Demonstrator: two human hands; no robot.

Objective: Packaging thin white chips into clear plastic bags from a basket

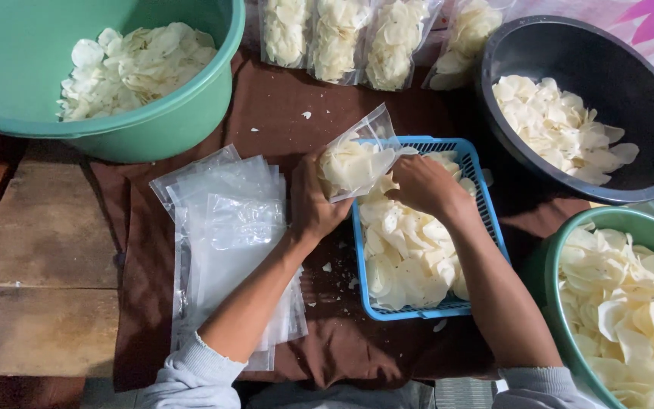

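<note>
My left hand (313,203) grips a clear plastic bag (357,155) partly filled with pale thin chips, holding it at the left rim of a blue slotted basket (486,204). My right hand (427,185) rests in the basket's pile of chips (406,254), fingers curled at the bag's mouth; whether it holds chips I cannot tell. Both forearms reach up from grey sleeves at the bottom edge.
A stack of empty clear bags (228,227) lies left of my left arm on the brown cloth (281,106). Chips fill a green basin (191,113) at the top left, a black basin (645,83) at the top right and a green basin (550,265) at the right. Filled bags (342,38) line the top.
</note>
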